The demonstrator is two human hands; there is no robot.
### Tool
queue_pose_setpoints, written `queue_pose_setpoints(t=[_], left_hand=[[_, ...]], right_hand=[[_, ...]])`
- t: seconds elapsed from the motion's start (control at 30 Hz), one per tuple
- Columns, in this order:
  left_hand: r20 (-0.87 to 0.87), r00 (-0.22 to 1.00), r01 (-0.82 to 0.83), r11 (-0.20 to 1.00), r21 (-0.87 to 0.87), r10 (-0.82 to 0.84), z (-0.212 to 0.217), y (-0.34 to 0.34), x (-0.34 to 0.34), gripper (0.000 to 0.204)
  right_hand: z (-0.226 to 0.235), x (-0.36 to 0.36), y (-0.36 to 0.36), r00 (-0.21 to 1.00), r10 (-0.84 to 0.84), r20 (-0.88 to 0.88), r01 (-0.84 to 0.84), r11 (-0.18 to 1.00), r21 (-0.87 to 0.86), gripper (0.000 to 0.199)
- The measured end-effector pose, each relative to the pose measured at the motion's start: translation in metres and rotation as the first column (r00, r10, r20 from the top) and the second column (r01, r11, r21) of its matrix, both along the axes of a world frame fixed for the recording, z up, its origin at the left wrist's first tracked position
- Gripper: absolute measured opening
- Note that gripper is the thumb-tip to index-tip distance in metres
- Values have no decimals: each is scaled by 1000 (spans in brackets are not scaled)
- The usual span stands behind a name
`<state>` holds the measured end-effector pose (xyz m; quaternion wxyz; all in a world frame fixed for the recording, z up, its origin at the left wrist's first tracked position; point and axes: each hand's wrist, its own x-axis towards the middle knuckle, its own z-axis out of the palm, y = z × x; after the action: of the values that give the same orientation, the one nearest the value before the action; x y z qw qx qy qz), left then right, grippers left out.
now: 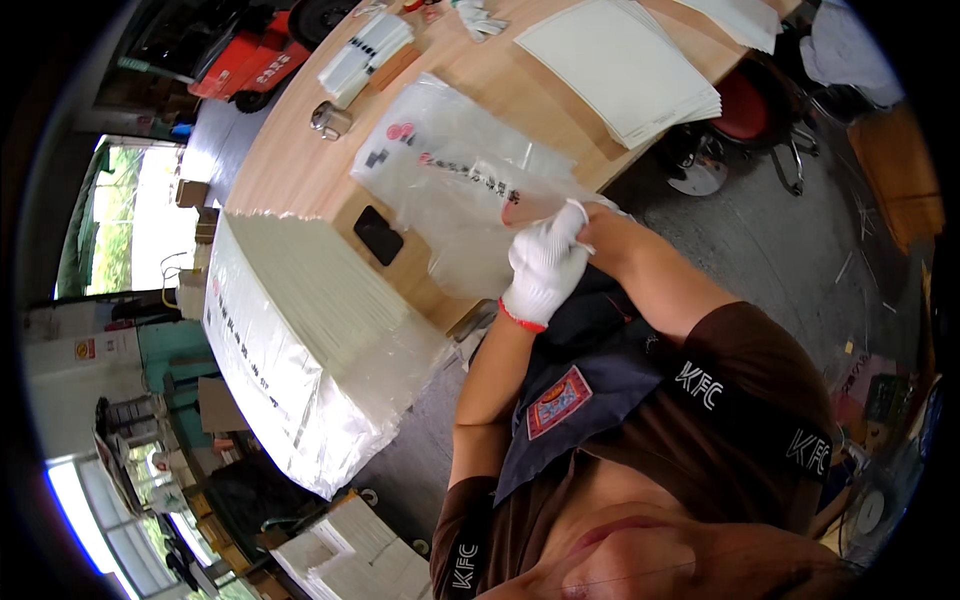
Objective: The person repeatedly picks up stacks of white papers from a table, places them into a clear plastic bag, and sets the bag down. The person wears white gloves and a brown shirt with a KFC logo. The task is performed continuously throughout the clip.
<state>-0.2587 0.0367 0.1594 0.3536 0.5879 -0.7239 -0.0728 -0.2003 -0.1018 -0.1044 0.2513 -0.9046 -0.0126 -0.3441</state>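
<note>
My left hand (545, 268) wears a white knit glove with a red cuff. Its fingers are curled in front of my body, by the table's near edge, and meet my right hand (592, 222). Bare forearm shows on the right side, while most of the right hand's fingers are hidden behind the white glove fabric. What the left fingers grip cannot be made out. Just beyond both hands, a large clear plastic bag (450, 150) with red and black print lies crumpled on the wooden table (290, 170). A black phone (378, 236) rests left of the bag.
A tall stack of white sheets in plastic wrap (290, 340) stands at the left. On the table are a metal mug (330, 121), a bundle of white packets (365, 55), gloves (480, 18) and white boards (620, 75). A red stool (745, 100) stands at right; a red forklift (250, 60) beyond.
</note>
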Motion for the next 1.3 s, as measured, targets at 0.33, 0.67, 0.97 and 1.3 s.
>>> queue_pose_setpoints(t=[0.33,0.67,0.97,1.3], left_hand=[[-130,919,-328,903,277,373,-159,-20,101,22],[-585,803,180,889,421,114,-132,-111,32,24],[-857,254,235,831,505,449,-189,-120,20,35],[-10,972,-147,647,748,233,-78,-80,-7,68]], right_hand=[[122,-236,-48,607,-764,-219,664,639,-388,23],[126,-274,-111,679,-578,-453,330,791,-515,27],[188,-242,26,903,-337,-267,310,940,-139,19],[111,-269,-14,946,-320,-54,14,-126,992,37]])
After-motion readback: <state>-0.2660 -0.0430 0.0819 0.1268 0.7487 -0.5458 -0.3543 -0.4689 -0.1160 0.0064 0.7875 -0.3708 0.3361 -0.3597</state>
